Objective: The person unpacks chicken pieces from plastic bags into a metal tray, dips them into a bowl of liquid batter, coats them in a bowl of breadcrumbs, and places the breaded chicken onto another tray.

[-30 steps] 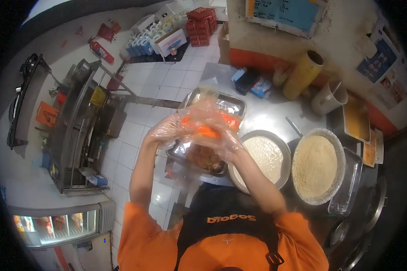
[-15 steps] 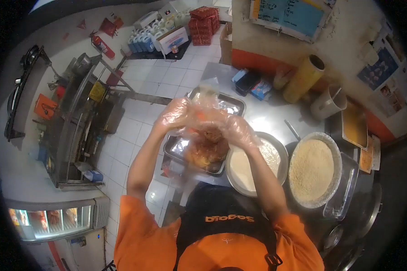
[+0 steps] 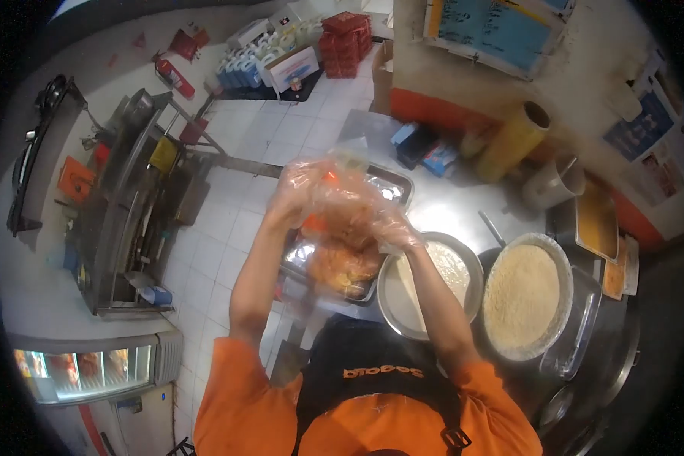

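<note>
Both hands wear clear plastic gloves and are raised over a metal tray (image 3: 394,185). My left hand (image 3: 298,190) and my right hand (image 3: 387,226) both grip a clear plastic bag (image 3: 346,199) with orange-red patches, blurred by motion. Brownish, glossy food (image 3: 346,266) shows under the bag in the tray's near part; whether some of it is inside the bag I cannot tell. Just right of my right hand stands a round pan of pale batter (image 3: 450,270), partly covered by my forearm.
A foil-rimmed bowl of crumbs (image 3: 526,296) is at the right, beside a clear container (image 3: 577,327). Behind are a yellow cylinder (image 3: 515,140), a pitcher (image 3: 552,182) and a dark box (image 3: 414,144). A metal rack (image 3: 133,205) stands left across the tiled floor.
The orange-red part of the bag has shifted and is less spread out than a second ago. More brown food shows below the hands. Both hands still hold the bag.
</note>
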